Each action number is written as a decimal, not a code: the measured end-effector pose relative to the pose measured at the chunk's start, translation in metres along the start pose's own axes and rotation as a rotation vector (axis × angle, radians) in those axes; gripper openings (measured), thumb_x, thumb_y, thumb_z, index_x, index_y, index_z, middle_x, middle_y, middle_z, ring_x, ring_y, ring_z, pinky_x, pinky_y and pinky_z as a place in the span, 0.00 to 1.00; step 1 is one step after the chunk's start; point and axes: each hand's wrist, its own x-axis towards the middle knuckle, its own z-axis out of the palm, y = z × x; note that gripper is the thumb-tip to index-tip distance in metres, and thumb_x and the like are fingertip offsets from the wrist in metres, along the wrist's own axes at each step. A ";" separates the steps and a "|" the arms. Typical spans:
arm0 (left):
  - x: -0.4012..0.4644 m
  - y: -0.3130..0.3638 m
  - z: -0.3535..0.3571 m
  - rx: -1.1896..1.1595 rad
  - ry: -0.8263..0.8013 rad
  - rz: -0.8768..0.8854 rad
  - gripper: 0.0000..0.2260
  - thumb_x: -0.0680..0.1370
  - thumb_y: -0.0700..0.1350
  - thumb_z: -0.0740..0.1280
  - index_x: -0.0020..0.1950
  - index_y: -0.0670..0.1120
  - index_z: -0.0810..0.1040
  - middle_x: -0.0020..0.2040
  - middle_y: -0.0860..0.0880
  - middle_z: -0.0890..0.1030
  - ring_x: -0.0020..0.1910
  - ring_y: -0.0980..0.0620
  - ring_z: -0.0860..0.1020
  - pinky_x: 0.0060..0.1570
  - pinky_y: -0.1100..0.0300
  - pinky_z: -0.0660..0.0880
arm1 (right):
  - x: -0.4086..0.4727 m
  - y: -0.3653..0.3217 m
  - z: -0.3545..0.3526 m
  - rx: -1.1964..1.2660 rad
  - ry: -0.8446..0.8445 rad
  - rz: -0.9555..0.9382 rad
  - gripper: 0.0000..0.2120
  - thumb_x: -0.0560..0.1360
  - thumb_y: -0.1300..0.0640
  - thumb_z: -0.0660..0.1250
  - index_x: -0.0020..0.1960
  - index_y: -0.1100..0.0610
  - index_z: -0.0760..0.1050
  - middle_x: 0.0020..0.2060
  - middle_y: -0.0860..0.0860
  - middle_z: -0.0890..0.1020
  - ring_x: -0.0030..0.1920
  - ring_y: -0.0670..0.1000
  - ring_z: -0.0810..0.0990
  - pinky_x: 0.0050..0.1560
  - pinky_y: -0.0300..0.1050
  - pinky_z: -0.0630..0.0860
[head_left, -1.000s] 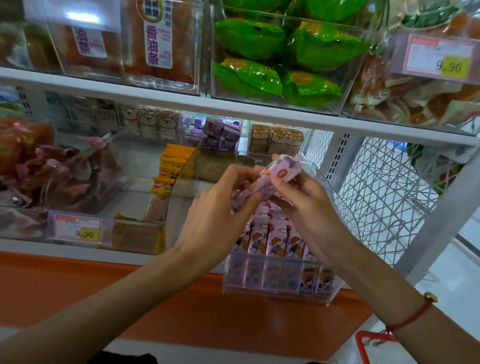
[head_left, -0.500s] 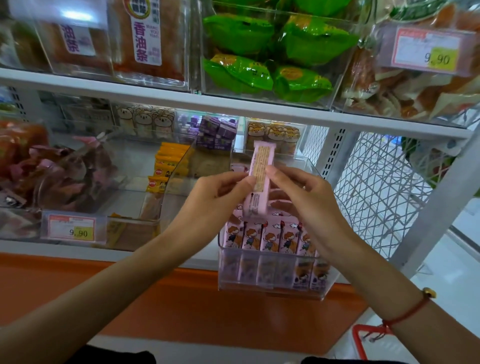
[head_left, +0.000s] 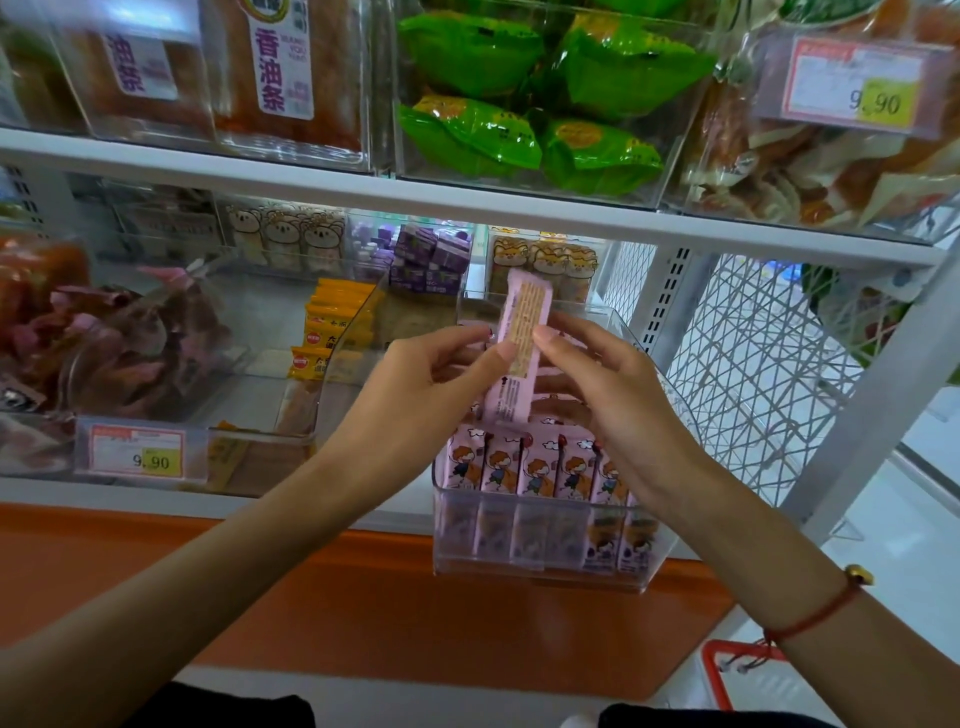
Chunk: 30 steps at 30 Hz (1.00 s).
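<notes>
Head view: a pink snack packet is held upright between 2 hands, just above a clear bin at the shelf's front edge.
Left hand: the packet's left edge is pinched between thumb and fingertips, about mid-height.
Right hand: the right edge is gripped by thumb and curled fingers, opposite the left pinch.
Step in hand: judged to be the slotting of the packet into the packet row in the bin.
Done well: the packet should be kept vertical, turned so that its cartoon face matches the row, and lowered into a gap behind the front packets. The pinch is best kept light so the wrapper is not crushed, and let go only once the bottom end is seated.
Packet look: a long, narrow, pale pink wrapper is seen from the back, with a tan block of fine print and a dark arrow mark below it. The print cannot be read.
</notes>
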 end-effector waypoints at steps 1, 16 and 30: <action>0.000 0.000 -0.001 0.061 0.013 0.037 0.21 0.73 0.59 0.64 0.64 0.54 0.75 0.49 0.58 0.83 0.50 0.61 0.81 0.48 0.61 0.80 | 0.000 0.000 0.001 -0.012 -0.001 -0.026 0.17 0.77 0.53 0.65 0.66 0.49 0.72 0.46 0.48 0.85 0.48 0.46 0.84 0.48 0.43 0.80; -0.001 -0.006 -0.004 0.227 0.069 0.170 0.18 0.74 0.54 0.65 0.63 0.53 0.72 0.56 0.62 0.77 0.57 0.64 0.75 0.55 0.71 0.71 | -0.004 0.005 0.004 -0.141 -0.036 -0.228 0.23 0.65 0.44 0.72 0.58 0.40 0.69 0.54 0.41 0.80 0.55 0.41 0.79 0.53 0.44 0.79; 0.000 -0.002 -0.008 0.340 0.017 0.124 0.28 0.72 0.64 0.57 0.71 0.57 0.66 0.60 0.62 0.74 0.55 0.67 0.74 0.47 0.67 0.77 | 0.003 -0.001 -0.009 0.161 -0.023 -0.060 0.11 0.70 0.56 0.67 0.51 0.56 0.73 0.37 0.50 0.84 0.40 0.50 0.83 0.42 0.40 0.78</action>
